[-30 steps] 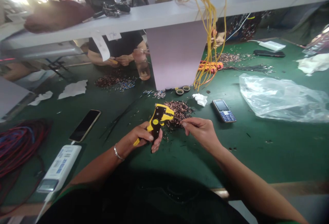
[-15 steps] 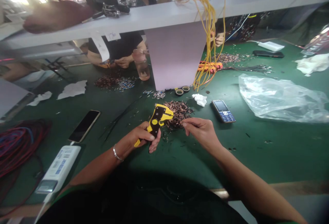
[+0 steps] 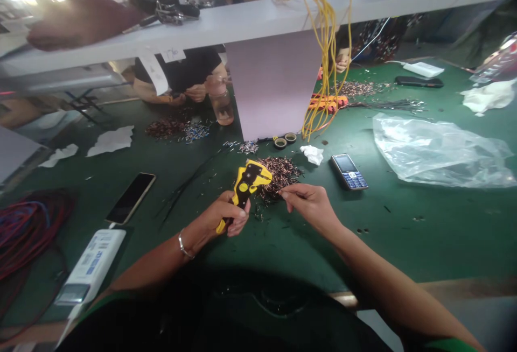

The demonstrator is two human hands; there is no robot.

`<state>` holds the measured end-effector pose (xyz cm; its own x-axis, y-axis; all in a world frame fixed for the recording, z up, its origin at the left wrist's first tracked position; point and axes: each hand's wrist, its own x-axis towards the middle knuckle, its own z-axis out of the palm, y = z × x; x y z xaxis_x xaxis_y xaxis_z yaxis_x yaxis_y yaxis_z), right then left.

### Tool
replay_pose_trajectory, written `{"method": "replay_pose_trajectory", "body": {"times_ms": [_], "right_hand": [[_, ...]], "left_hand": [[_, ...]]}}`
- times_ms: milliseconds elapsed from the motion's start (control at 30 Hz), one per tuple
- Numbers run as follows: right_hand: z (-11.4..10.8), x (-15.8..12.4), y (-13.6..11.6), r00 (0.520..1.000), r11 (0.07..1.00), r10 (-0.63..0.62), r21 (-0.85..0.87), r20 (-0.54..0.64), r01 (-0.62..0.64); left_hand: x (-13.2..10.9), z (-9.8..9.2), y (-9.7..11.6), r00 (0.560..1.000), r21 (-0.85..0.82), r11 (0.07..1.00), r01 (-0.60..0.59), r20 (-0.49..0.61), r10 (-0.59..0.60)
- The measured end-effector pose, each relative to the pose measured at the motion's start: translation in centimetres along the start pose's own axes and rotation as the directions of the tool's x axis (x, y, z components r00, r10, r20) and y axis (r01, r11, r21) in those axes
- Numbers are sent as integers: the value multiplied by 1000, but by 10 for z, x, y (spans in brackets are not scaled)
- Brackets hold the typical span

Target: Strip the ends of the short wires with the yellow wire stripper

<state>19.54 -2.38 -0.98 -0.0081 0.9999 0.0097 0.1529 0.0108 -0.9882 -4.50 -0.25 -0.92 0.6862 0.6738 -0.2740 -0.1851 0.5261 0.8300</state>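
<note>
My left hand (image 3: 231, 215) is wrapped round a yellow and black wire stripper (image 3: 245, 184), its head pointing up and to the right. To the right of the stripper's jaws, my right hand (image 3: 309, 204) is closed in a pinch. What its fingertips hold is too thin and small to make out against the background. Just behind the tool and the right fingertips lies a heap of short dark and coppery wire scraps (image 3: 283, 171) on the green table (image 3: 283, 255).
A keypad phone (image 3: 349, 171), crumpled tissue (image 3: 312, 154) and clear plastic bag (image 3: 436, 153) lie to the right. Tape rolls (image 3: 280, 142) sit by the divider (image 3: 274, 83), under hanging yellow wires (image 3: 329, 34). Left are a smartphone (image 3: 131, 198), power strip (image 3: 92, 260) and red cable coil (image 3: 30, 228). Co-workers sit opposite.
The whole view has shifted slightly left. My right fingertips are a little closer to the stripper's jaws, and the stripper has tilted slightly in my left hand.
</note>
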Motion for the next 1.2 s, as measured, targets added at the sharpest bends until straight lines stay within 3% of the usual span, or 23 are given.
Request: {"method": "replay_pose_trajectory", "body": {"times_ms": [400, 600, 833, 1033, 1200], "right_hand": [[-2, 3, 4, 998, 1000, -1, 1, -57, 1], [-2, 3, 4, 999, 1000, -11, -19, -45, 10], [6, -2, 11, 995, 996, 13, -89, 103, -4], [11, -3, 17, 986, 994, -4, -108, 166, 22], [11, -1, 16, 990, 995, 1, -97, 141, 13]], "left_hand": [[2, -7, 9, 989, -90, 995, -32, 143, 45], [4, -11, 16, 989, -112, 987, -117, 81, 127], [10, -13, 18, 970, -102, 966, -239, 29, 243], [13, -9, 14, 968, -156, 957, -247, 0, 250], [11, -7, 11, 977, -135, 968, -211, -12, 211]]}}
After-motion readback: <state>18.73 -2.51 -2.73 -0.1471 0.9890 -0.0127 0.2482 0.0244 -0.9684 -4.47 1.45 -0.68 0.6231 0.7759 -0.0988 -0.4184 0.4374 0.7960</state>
